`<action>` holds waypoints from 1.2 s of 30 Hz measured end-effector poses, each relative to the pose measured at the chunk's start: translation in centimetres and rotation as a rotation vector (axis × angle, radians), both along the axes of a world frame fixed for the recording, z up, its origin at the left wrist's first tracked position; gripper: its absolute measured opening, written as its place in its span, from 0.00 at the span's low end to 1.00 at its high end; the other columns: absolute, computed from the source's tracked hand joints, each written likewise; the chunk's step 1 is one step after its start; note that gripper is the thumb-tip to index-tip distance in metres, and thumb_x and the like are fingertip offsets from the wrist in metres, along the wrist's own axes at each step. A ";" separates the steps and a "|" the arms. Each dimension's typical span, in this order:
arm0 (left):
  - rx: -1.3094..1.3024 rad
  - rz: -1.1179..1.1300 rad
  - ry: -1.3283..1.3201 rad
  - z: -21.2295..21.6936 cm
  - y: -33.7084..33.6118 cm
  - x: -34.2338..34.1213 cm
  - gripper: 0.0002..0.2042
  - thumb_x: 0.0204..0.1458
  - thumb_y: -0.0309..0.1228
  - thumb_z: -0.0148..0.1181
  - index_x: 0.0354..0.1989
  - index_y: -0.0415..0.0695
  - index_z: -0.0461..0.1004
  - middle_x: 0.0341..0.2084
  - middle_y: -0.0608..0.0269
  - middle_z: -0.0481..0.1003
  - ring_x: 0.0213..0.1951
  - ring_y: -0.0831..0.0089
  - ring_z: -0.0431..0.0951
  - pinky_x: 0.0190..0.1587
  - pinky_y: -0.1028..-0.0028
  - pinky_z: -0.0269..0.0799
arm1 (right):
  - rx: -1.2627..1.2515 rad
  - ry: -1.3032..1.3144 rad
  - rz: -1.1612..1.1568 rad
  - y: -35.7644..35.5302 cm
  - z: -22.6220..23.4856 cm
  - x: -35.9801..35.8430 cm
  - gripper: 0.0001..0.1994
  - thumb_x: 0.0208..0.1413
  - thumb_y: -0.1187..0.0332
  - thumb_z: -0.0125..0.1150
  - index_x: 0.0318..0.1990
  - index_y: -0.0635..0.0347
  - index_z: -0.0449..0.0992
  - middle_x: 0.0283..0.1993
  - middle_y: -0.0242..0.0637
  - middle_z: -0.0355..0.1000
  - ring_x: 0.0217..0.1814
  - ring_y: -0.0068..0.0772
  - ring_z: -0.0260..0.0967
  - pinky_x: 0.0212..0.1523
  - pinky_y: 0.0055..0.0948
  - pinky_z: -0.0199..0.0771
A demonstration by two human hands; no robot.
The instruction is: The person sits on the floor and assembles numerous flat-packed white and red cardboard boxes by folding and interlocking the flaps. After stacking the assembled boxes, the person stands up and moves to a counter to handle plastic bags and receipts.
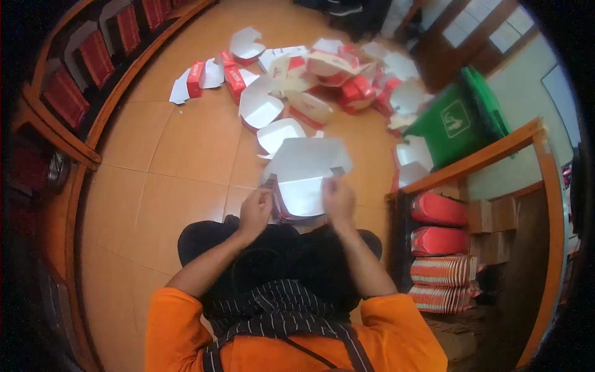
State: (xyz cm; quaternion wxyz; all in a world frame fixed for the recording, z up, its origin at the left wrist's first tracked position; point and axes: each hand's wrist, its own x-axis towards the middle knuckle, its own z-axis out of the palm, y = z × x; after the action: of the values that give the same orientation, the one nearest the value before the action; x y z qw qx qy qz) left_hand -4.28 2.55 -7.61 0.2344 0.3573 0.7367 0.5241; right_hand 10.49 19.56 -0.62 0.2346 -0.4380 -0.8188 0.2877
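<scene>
1. Open carton: before the lap, between the floor's left and right edges, flap raised.
2. Probably light, thin card, springy at folds, easily dented; best held by the side walls near corners.
3. Left hand: fingers curled onto the left wall. Right hand: at the right wall, blurred; cannot tell its grip.
4. Loose cartons lie toward the floor's far edge.

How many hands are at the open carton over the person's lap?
2: the left hand at the open carton's left side, the right hand, blurred, at its right. No others show there.
</scene>
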 end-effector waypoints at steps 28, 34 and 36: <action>-0.216 0.023 -0.411 0.2 3.1 1.2 0.26 0.61 0.33 0.51 0.65 0.45 0.49 0.59 0.50 0.59 0.53 0.60 0.70 0.44 0.66 0.77 | 0.136 -1.088 -0.629 42.9 -10.6 15.2 0.16 0.58 0.61 0.50 0.49 0.48 0.79 0.58 0.34 0.69 0.65 0.44 0.60 0.63 0.61 0.49; -0.292 -0.035 -0.336 1.8 3.3 1.2 0.23 0.61 0.34 0.51 0.63 0.46 0.54 0.53 0.51 0.64 0.48 0.65 0.73 0.43 0.70 0.76 | 0.543 -0.841 -0.315 39.9 -9.5 13.0 0.09 0.54 0.67 0.55 0.41 0.48 0.80 0.44 0.32 0.75 0.52 0.38 0.69 0.60 0.57 0.56; -0.312 -0.009 -0.318 2.1 2.2 0.2 0.21 0.61 0.35 0.51 0.60 0.43 0.58 0.49 0.52 0.67 0.45 0.68 0.74 0.41 0.72 0.76 | 0.741 -0.554 -0.237 36.5 -6.0 10.1 0.09 0.52 0.69 0.55 0.39 0.49 0.79 0.41 0.32 0.74 0.49 0.38 0.69 0.57 0.53 0.58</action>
State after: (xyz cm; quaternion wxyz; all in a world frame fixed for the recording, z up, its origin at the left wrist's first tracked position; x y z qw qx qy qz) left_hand -4.11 4.77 -5.50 0.4023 0.2327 0.7612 0.4523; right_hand 20.64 56.09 -6.57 0.1788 -0.4754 -0.8424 -0.1799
